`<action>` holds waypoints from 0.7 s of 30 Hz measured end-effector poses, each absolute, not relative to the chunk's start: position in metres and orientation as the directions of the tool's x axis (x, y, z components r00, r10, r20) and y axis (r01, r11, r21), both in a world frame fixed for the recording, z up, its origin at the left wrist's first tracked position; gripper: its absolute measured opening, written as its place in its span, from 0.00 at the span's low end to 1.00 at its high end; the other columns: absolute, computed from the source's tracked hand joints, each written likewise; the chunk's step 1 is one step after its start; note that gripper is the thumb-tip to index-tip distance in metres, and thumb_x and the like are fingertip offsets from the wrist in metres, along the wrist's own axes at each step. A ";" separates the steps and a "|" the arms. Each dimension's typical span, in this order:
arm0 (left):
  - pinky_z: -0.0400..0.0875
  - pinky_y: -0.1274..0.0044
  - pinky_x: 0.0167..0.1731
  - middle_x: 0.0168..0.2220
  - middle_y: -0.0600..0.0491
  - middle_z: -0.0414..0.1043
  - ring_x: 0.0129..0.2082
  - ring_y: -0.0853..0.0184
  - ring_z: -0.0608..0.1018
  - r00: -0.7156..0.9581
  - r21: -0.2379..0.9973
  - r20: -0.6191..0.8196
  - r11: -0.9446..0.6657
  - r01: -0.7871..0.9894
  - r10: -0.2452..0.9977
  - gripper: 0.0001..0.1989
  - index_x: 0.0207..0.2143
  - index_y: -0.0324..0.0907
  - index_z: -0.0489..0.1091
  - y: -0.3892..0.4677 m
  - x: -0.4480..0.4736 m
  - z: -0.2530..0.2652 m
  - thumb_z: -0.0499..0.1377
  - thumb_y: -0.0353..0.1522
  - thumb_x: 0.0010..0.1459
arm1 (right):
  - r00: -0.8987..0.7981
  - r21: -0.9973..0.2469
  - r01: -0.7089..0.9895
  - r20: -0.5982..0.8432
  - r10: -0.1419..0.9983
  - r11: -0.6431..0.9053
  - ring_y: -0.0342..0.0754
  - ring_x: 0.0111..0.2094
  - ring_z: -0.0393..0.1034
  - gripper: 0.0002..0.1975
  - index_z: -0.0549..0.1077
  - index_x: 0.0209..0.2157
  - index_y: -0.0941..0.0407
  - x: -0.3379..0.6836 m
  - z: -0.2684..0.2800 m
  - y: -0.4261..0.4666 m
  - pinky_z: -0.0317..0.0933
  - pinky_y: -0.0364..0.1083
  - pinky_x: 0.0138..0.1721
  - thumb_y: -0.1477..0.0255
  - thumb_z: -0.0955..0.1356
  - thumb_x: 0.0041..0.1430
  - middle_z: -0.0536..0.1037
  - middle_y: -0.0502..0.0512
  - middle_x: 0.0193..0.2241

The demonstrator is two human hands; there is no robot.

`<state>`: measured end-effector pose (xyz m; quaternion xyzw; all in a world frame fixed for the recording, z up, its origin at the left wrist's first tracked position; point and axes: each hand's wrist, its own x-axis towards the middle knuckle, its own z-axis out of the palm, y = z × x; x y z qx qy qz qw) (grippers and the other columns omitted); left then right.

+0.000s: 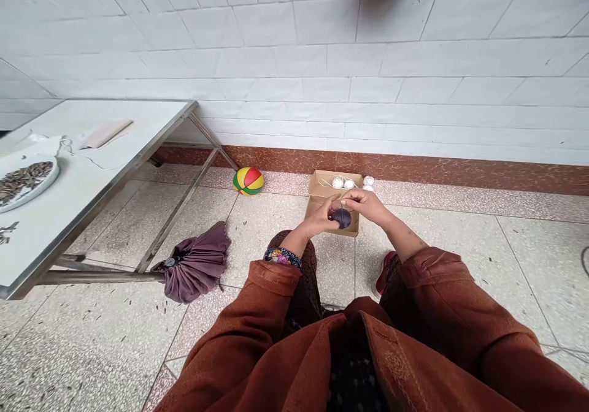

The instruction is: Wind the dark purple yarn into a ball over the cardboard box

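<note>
A small ball of dark purple yarn (342, 218) sits in the fingers of my left hand (321, 217), above a cardboard box. My right hand (365, 206) is closed in a pinch at the top of the ball, where a strand of its yarn seems to run up. Below and behind both hands the open cardboard box (317, 183) stands on the floor. White yarn balls (338, 182) lie in its far part, and more white balls (369, 181) are just past its right edge. My hands partly hide the near half of the box.
To the left stands a metal-framed table (105, 160) with a plate of sunflower seeds (27, 182) on it. A folded purple umbrella (202, 265) leans by its leg. Near the wall lies a red, yellow and green ball (248, 181). Seed husks are scattered over the tiled floor.
</note>
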<state>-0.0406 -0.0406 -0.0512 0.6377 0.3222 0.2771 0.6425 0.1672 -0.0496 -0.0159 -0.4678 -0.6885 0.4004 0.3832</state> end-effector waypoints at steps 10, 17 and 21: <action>0.69 0.70 0.50 0.52 0.48 0.71 0.49 0.63 0.75 0.495 0.843 -0.083 0.325 -0.428 0.865 0.36 0.61 0.47 0.67 -0.042 -0.048 -0.031 0.65 0.32 0.46 | -0.326 -0.815 0.544 0.015 0.945 0.200 0.45 0.26 0.60 0.15 0.70 0.27 0.55 0.158 -0.042 -0.045 0.54 0.44 0.31 0.59 0.66 0.62 0.68 0.47 0.22; 0.68 0.72 0.45 0.49 0.48 0.71 0.44 0.64 0.73 0.388 0.947 -0.189 0.272 -0.172 0.902 0.37 0.59 0.44 0.66 -0.038 -0.045 -0.048 0.65 0.30 0.43 | -0.442 -0.904 0.381 0.007 0.897 0.195 0.45 0.28 0.64 0.17 0.77 0.33 0.55 0.171 -0.022 -0.066 0.59 0.45 0.33 0.54 0.69 0.60 0.74 0.50 0.26; 0.66 0.69 0.47 0.43 0.50 0.70 0.41 0.64 0.73 0.416 0.976 -0.211 0.212 0.043 0.885 0.43 0.63 0.42 0.61 -0.039 -0.043 -0.056 0.67 0.30 0.41 | -0.407 -0.950 0.276 0.022 0.913 0.146 0.47 0.31 0.69 0.18 0.79 0.35 0.55 0.175 -0.012 -0.066 0.64 0.47 0.36 0.54 0.71 0.58 0.78 0.53 0.29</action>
